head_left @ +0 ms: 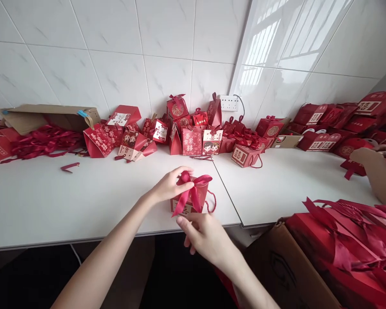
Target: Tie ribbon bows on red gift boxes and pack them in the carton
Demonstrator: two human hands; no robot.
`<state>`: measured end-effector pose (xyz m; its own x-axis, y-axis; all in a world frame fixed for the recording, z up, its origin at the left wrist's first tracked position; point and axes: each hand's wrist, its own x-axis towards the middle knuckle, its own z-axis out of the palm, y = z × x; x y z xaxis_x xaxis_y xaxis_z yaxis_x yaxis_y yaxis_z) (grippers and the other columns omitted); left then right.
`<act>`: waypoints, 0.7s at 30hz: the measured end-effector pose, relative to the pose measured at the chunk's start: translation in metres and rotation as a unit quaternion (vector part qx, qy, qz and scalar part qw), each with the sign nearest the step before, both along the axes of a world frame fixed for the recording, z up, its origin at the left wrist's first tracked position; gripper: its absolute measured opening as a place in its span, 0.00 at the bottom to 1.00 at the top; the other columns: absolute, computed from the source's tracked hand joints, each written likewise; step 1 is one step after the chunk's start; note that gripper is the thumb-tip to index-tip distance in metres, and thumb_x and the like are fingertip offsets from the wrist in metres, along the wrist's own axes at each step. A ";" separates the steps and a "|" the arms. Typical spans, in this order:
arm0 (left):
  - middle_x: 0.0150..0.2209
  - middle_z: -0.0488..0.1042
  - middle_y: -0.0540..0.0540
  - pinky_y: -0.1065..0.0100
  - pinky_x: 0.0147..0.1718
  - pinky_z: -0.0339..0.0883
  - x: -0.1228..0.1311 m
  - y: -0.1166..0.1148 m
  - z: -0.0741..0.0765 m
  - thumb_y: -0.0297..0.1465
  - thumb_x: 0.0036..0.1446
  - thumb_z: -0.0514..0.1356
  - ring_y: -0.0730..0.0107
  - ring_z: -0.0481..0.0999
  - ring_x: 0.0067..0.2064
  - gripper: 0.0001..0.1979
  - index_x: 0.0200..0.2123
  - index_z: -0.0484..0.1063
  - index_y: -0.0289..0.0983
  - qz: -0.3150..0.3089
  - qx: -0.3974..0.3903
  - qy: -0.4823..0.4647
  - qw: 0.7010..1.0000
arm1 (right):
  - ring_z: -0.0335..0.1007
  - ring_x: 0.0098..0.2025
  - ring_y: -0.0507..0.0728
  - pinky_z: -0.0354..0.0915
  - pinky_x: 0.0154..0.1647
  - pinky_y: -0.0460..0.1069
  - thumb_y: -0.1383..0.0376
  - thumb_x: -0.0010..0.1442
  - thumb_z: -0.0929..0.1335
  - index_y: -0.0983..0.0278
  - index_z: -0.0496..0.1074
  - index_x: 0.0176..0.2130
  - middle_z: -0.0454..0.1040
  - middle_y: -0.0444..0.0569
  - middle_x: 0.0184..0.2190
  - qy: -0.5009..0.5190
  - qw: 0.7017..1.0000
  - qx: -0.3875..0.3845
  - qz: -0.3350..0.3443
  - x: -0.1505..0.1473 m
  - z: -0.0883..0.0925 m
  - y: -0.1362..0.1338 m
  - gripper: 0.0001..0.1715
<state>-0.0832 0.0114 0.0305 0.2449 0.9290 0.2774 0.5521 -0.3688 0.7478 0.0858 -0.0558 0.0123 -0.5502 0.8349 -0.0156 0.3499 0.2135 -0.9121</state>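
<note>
A small red gift box (pixel 200 198) stands near the table's front edge, with a twisted red cord handle (pixel 215 201) looping out on its right. A shiny red ribbon bow (pixel 196 183) is tied on its top, its tails hanging down the front. My left hand (pixel 173 185) grips the box from the left at its top, thumb across the bow near the knot. In front of the box, my right hand (pixel 201 236) is closed in a pinch at the lower end of the left ribbon tail; the exact contact is partly hidden by the fingers.
Several red gift boxes (pixel 191 141) line the wall. A cardboard box (pixel 51 109) with loose red ribbons (pixel 51 139) lies at left, a ribbon scrap (pixel 70 167) before it. A carton (pixel 278 257) of ribboned boxes stands at lower right. Another person's hand (pixel 366 159) works at far right.
</note>
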 end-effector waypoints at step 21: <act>0.38 0.68 0.47 0.61 0.51 0.62 0.021 -0.034 -0.011 0.34 0.48 0.59 0.62 0.70 0.46 0.05 0.25 0.71 0.39 0.128 -0.013 -0.024 0.991 | 0.64 0.18 0.51 0.62 0.21 0.45 0.52 0.64 0.59 0.64 0.75 0.30 0.73 0.46 0.18 0.155 0.986 -0.042 -0.038 -0.018 -0.028 -0.015 0.26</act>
<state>-0.0620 -0.0224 0.0192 -0.0121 0.9662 0.2574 0.5888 -0.2011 0.7828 0.0678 -0.0712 -0.0156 -0.4750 0.8769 0.0731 0.0636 0.1171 -0.9911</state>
